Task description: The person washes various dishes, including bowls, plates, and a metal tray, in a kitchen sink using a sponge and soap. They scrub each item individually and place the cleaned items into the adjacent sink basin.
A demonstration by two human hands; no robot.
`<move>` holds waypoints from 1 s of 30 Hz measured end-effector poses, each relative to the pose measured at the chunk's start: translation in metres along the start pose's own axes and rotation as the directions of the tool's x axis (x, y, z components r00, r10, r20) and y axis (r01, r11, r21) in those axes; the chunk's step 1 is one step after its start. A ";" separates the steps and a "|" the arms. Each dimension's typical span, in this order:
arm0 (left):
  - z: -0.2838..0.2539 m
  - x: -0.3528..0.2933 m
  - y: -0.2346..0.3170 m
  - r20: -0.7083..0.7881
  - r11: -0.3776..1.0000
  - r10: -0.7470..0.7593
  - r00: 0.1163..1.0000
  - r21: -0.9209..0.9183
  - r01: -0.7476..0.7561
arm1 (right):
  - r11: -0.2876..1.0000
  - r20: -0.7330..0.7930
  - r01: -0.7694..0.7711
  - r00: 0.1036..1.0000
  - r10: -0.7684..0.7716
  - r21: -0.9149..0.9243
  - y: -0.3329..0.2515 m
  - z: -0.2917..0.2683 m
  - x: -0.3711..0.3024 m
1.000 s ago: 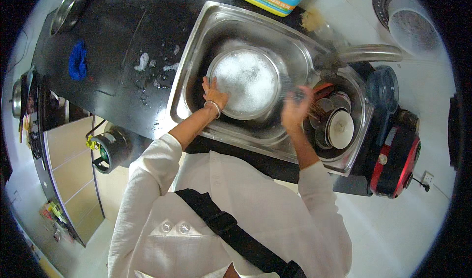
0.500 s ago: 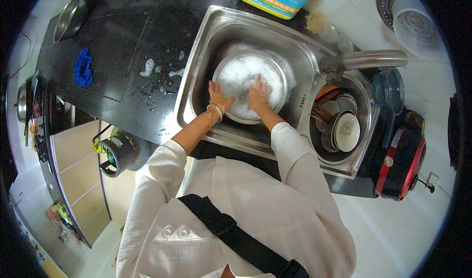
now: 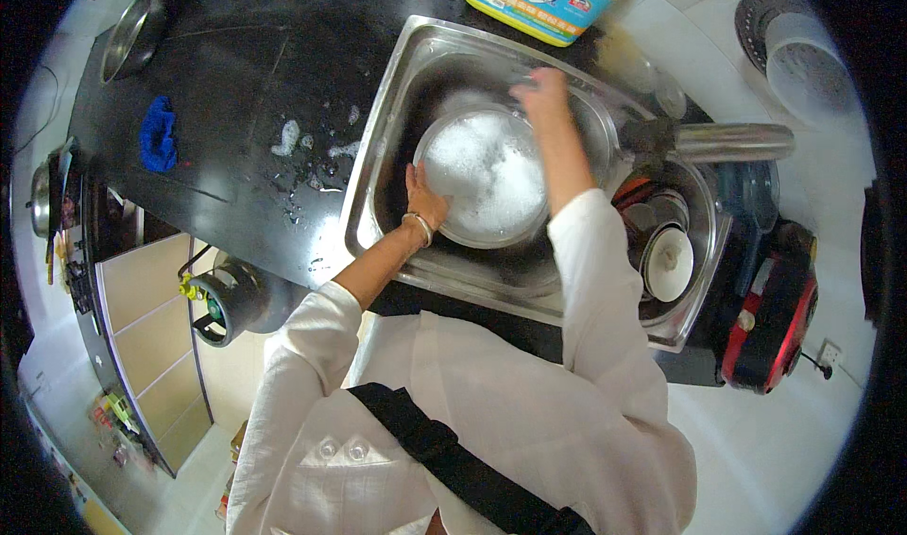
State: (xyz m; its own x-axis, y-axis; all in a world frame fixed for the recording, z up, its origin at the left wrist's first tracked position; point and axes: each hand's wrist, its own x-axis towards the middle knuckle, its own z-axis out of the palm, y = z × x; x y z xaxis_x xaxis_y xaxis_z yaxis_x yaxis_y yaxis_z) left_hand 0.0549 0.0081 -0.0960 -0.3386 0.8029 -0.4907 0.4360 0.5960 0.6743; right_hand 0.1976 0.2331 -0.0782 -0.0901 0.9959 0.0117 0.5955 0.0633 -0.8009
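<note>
A round metal basin (image 3: 433, 130) full of white suds (image 3: 491, 171) stands in the larger bowl of the steel sink (image 3: 378, 147). My left hand (image 3: 427, 202), with a bracelet at the wrist, grips the basin's left rim, fingers along the outside and thumb over the edge. Past the basin's far right side, my right hand (image 3: 543, 91) is raised near the sink's back wall. Its fingers are blurred, and I cannot make out whether anything is in them. Foam covers whatever lies in the basin.
White bowls (image 3: 669, 263) and other dishes fill the smaller sink bowl, beneath the faucet (image 3: 727, 142). A yellow detergent jug (image 3: 548, 1) stands behind the sink. Leftward on the black counter lie a blue cloth (image 3: 158, 134) and a metal pan (image 3: 132, 32). A red-black appliance (image 3: 773, 313) sits right.
My right hand has come out of the suds and moved up and right to the sink's back wall. My left hand stays at the basin's left rim. The view has shifted slightly.
</note>
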 end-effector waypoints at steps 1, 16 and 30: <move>0.002 -0.001 0.001 0.014 1.000 0.018 1.000 0.004 -0.018 | 1.000 0.044 -0.002 0.999 0.003 -0.025 -0.005 0.026 0.009; 0.004 -0.005 -0.009 0.016 0.994 0.072 0.997 -0.082 -0.070 | 0.974 -0.144 -0.205 0.965 0.217 0.096 -0.007 -0.001 -0.009; 0.010 -0.001 -0.007 0.017 0.993 0.013 1.000 -0.118 -0.011 | 0.830 0.003 -0.323 0.932 0.361 0.455 0.017 0.033 0.021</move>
State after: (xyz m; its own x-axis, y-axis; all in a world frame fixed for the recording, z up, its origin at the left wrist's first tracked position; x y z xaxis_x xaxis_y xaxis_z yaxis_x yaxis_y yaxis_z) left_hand 0.0606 0.0031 -0.1064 -0.3190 0.8105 -0.4912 0.3384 0.5815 0.7398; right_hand 0.1797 0.2531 -0.1117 0.1285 0.9512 -0.2807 0.1604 -0.2992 -0.9406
